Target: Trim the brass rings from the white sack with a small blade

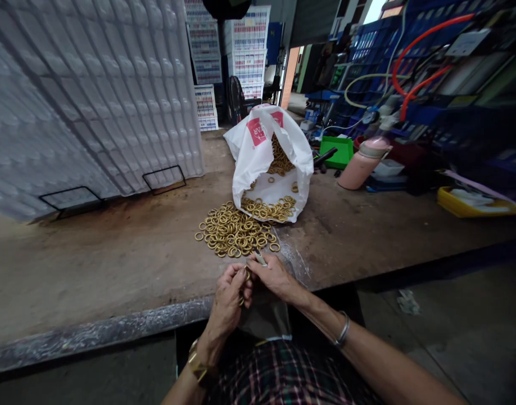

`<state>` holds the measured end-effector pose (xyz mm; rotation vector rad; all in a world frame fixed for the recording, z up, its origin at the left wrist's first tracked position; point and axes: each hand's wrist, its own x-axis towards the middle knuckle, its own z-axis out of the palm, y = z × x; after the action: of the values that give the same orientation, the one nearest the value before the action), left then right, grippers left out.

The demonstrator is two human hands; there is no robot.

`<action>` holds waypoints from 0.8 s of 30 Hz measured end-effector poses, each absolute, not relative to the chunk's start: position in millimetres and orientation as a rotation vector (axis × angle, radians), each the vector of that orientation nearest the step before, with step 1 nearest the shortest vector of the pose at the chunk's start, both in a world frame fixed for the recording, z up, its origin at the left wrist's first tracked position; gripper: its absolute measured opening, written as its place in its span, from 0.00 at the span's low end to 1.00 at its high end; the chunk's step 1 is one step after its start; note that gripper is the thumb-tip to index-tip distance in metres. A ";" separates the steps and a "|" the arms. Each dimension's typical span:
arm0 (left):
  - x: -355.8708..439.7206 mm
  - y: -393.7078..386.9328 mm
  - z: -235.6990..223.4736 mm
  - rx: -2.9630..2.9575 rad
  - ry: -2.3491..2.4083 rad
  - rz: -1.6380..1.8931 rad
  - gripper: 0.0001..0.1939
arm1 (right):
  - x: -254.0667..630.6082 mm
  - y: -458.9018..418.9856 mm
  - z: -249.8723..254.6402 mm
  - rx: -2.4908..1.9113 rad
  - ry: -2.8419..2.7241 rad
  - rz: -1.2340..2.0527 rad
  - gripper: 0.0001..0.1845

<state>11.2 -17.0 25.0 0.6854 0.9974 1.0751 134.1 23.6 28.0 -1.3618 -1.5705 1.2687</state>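
Brass rings [248, 274] are pinched in the fingers of my left hand [229, 295], close to the front edge of the workbench. My right hand [277, 277] is closed around a small tool [259, 259] with a pale body and a dark tip; its exact kind is unclear. The two hands nearly touch, and the tool's tip points away from me. Just beyond them lies a loose heap of brass rings [230, 228]. Behind the heap a white plastic bag [250, 169] lies on its side, its mouth towards me, with more rings inside and spilling out.
Clear plastic trays [148, 95] stand upright at the left, with wire stands [164, 179] at their base. To the right are a green tray [337, 152], a pink bottle [361, 169] and a yellow tray [473, 203]. White crates [247, 42] are stacked behind.
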 end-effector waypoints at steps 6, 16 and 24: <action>13.2 -14.7 23.2 0.689 0.990 1.080 0.17 | 135.2 23.6 27.2 -1.304 -1.674 1.183 0.09; 9.4 -16.6 14.3 0.723 0.956 1.112 0.15 | 132.9 24.0 31.4 -1.265 -1.592 1.349 0.08; 8.0 -17.5 18.3 0.705 0.961 1.116 0.16 | 137.8 24.8 16.4 -1.419 -1.788 1.065 0.10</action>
<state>8.0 -17.5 18.3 0.7055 0.9606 1.1164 137.8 24.8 16.4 -1.4192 -1.7877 1.0649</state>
